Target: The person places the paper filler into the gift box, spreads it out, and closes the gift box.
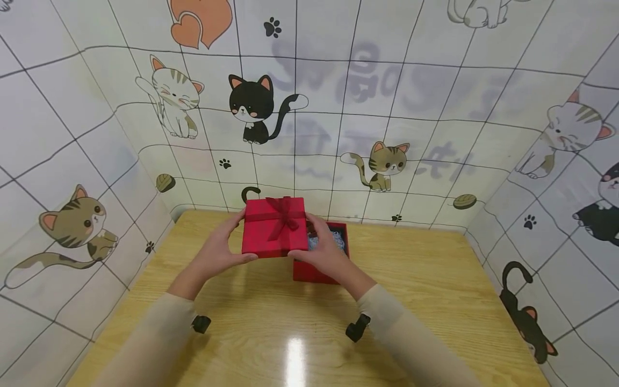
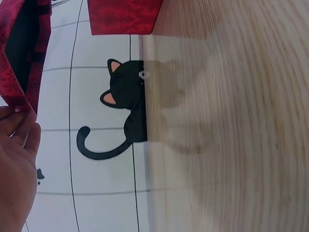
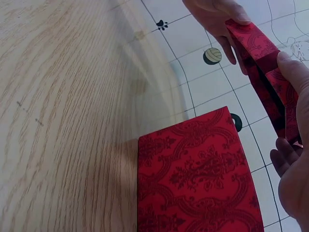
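Note:
A red gift-box lid [image 1: 261, 234] with a dark red ribbon bow is held up between both hands. My left hand [image 1: 218, 250] grips its left side, thumb at the near edge; in the left wrist view the fingers [image 2: 21, 128] curl at its rim. At the right side my right hand [image 1: 325, 252] holds it the same way, and the right wrist view shows the lid's hollow underside. Behind and to the right stands the red box base [image 1: 316, 273] on the table, without its cover. Bluish-grey crinkled filling [image 1: 337, 239] and something brown show inside; the lid and right hand hide part of it.
The wooden table [image 1: 411, 301] reaches back to walls [image 1: 319, 129] covered with printed cats and grid lines. A black wrist device [image 1: 358, 328] is strapped on the right arm, another black one [image 1: 201, 323] on the left. Bright light reflects off the table's near part.

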The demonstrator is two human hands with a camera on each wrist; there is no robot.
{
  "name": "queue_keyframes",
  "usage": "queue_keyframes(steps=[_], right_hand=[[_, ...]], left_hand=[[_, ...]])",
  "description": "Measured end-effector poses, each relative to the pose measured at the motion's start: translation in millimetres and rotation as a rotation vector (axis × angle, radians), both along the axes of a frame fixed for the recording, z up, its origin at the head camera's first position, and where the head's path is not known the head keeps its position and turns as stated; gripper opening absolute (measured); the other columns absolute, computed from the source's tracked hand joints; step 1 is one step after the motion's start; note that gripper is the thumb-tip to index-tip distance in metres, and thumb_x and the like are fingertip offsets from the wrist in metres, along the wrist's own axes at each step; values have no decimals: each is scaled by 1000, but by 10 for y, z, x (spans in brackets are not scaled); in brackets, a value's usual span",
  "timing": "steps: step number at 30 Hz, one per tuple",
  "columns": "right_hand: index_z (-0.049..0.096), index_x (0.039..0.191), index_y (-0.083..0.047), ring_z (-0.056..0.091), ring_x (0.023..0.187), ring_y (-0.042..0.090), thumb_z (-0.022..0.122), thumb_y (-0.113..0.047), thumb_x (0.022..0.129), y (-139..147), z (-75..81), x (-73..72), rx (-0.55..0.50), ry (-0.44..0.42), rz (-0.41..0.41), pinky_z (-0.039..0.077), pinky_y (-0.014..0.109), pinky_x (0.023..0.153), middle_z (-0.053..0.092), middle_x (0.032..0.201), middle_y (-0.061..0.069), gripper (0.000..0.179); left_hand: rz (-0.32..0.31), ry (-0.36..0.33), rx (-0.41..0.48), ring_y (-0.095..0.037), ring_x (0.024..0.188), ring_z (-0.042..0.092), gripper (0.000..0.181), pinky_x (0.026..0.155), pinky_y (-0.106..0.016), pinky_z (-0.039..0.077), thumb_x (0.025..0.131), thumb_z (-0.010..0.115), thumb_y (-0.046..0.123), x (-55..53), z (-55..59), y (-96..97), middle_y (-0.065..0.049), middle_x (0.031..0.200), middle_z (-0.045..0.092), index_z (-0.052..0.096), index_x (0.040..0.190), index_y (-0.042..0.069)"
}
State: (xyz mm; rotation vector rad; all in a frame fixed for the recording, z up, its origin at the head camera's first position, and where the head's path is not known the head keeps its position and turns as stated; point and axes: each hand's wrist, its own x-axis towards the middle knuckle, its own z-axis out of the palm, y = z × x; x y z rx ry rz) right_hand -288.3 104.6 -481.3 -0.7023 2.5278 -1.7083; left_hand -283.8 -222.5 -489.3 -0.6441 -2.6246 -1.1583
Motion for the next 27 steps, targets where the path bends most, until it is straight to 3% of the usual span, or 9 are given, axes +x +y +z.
queue_keyframes(steps=[7, 19, 27], right_hand=[[35, 172, -21, 49, 143, 27, 97, -38, 89, 222, -42, 64, 45, -6, -62, 58, 51, 107, 48, 160, -1, 106], [39, 169, -34, 46, 145, 23, 97, -41, 88, 608, -149, 81, 27, -18, -88, 54, 53, 112, 48, 159, -7, 100], [35, 174, -30, 39, 154, 27, 95, -44, 89, 804, -233, 107, 76, -4, -144, 46, 61, 119, 42, 168, -3, 105]], left_hand=[[-42, -43, 13, -35, 159, 39, 121, 122, -67, 40, 83, 99, 47, -80, -59, 223, -5, 175, 41, 26, 178, 26], [-117, -76, 45, -34, 161, 37, 121, 124, -66, 38, 85, 96, 53, -187, -192, 596, -4, 176, 39, 24, 178, 23], [-120, -137, 25, -30, 163, 34, 126, 126, -64, 36, 82, 93, 67, -256, -278, 797, 3, 178, 35, 22, 179, 30]])
